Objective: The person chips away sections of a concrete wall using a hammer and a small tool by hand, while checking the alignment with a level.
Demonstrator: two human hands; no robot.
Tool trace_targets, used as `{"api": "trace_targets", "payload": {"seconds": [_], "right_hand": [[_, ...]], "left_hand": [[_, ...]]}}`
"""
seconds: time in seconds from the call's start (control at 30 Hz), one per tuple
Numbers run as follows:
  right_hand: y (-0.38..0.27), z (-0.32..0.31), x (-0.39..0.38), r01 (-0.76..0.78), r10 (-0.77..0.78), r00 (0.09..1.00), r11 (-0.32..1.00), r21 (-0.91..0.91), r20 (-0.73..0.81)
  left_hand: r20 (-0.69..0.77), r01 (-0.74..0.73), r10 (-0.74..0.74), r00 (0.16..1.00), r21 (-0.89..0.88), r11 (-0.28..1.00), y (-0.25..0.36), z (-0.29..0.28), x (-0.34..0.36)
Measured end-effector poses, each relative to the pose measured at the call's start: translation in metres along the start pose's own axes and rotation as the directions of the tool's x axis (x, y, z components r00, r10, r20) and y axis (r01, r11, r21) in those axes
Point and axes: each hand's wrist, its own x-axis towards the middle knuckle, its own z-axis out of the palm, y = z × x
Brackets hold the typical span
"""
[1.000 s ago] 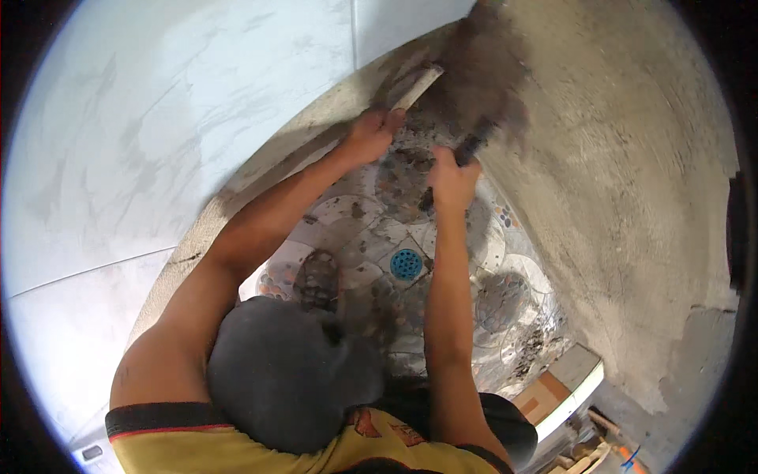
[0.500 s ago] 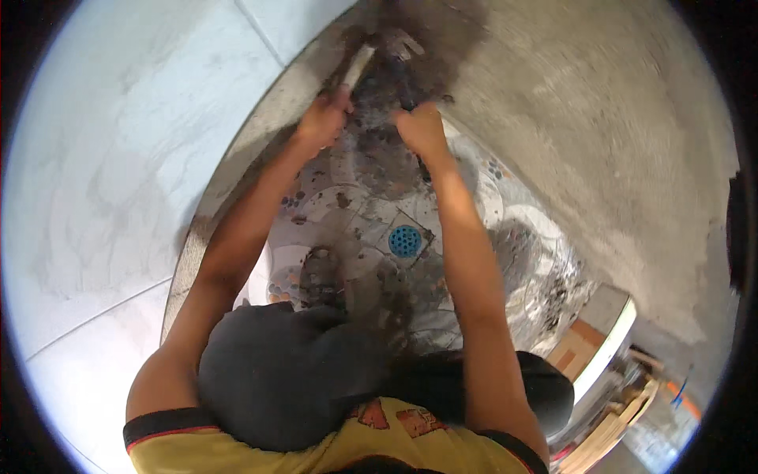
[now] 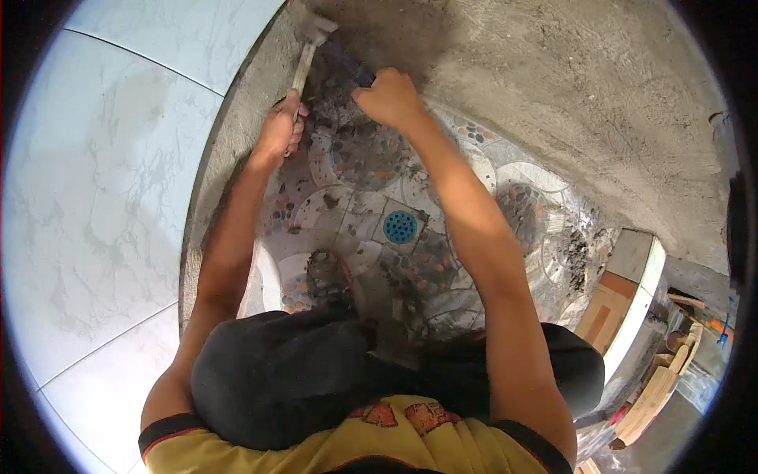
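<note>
My left hand (image 3: 280,130) is closed around a narrow, light-coloured bar (image 3: 303,69), whose material I cannot tell. The bar points up and away along the left ledge, and a short end shows below my fist. Gripped in my right hand (image 3: 388,99) is a hammer with a dark handle (image 3: 363,77). Its pale head (image 3: 320,30) overlaps the bar's far end; whether they touch is unclear. The hammer's shaft is blurred against the dark, wet corner. Both hands are over the far part of the pebble-patterned tile floor (image 3: 371,154).
A round blue drain cover (image 3: 400,227) is set in the dirt-smeared floor. A rough cement wall (image 3: 568,87) rises on the right, and pale tiles (image 3: 126,182) on the left. Wood pieces (image 3: 655,399) lie beyond a white-edged step (image 3: 643,292) at lower right.
Both hands have moved left in the view, with the bar and the hammer. The hammer's head has come from right of the bar to its far end. The view has shifted somewhat.
</note>
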Motion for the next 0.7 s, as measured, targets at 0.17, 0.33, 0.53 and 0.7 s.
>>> {"api": "trace_targets", "payload": {"seconds": [0.17,0.33,0.53,0.7], "right_hand": [[-0.009,0.004,-0.014,0.139,-0.092,0.976,0.961,0.239,-0.197],[0.019,0.018,0.0,-0.17,0.149,0.977,0.975,0.141,0.149],[0.033,0.022,-0.081,-0.136,0.191,0.981,0.745,0.653,-0.013],[0.018,0.03,-0.08,-0.238,0.227,0.968,0.706,0.667,0.105]], "left_hand": [[-0.015,-0.015,0.015,1.0,-0.018,1.0,0.001,0.005,0.003],[-0.162,-0.118,0.162,0.973,0.253,0.96,-0.036,-0.002,0.027],[-0.049,-0.297,0.396,0.917,0.577,0.76,-0.024,0.034,-0.002],[-0.204,-0.313,0.49,0.848,0.553,0.772,-0.019,0.013,0.016]]}}
